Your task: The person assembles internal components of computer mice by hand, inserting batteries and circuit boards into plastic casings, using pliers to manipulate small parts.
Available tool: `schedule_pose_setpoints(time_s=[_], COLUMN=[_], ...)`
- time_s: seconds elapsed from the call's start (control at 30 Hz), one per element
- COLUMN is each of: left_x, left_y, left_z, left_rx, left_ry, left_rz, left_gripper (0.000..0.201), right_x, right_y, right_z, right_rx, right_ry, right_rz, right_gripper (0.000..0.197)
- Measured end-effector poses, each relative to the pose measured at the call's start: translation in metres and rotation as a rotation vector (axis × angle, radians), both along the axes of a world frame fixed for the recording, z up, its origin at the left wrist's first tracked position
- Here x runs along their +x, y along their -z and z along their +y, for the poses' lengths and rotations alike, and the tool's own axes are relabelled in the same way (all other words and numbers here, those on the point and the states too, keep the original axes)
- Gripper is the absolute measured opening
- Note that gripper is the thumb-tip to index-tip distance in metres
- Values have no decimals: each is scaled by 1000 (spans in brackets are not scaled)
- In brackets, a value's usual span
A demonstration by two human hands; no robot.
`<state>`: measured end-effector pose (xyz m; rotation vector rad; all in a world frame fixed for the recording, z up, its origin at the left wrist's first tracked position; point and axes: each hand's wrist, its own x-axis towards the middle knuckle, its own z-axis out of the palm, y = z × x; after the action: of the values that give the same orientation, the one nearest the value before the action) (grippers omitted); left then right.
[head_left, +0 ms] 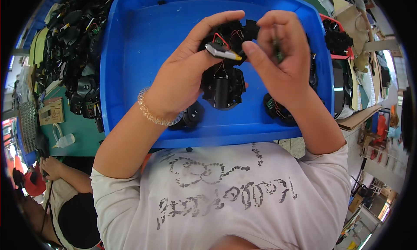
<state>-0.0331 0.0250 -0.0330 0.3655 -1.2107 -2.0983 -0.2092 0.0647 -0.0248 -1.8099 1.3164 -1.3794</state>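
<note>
Casing open, wires attached!

Head view: the left hand grasps that black casing above the blue tray, silver battery exposed, second black part wired below. Right hand: fingers curled, green piece there (blurred; can't tell whether it's gripped).

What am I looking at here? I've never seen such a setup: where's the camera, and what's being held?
There is no machine here, just a person's two bare hands. The one picture comes from a wide camera worn on the head, looking down, so edges look bent. The left hand holds a black plastic assembly with thin wires; a flat silver piece with a yellow end shows beside its thumb. The right hand has something dark green, too blurred to name. Below is a large blue plastic tray containing more black plastic parts.
</note>
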Motion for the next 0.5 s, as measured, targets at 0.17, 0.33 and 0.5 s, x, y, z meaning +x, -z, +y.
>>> schedule_pose_setpoints(time_s=[0.17,0.33,0.5], left_x=[0,-1,0], left_y=[0,-3,-8], left_z=[1,7,7], left_rx=[39,-136,-64], left_ry=[-56,-68,-38], left_rz=[33,-100,-133], left_gripper=[51,47,42], right_x=[-4,6,4], right_y=[-10,-7,-4], right_z=[-2,-2,1], right_rx=[-344,-380,-309], right_ry=[-124,-153,-229], right_rz=[253,357,186], right_gripper=[34,28,22])
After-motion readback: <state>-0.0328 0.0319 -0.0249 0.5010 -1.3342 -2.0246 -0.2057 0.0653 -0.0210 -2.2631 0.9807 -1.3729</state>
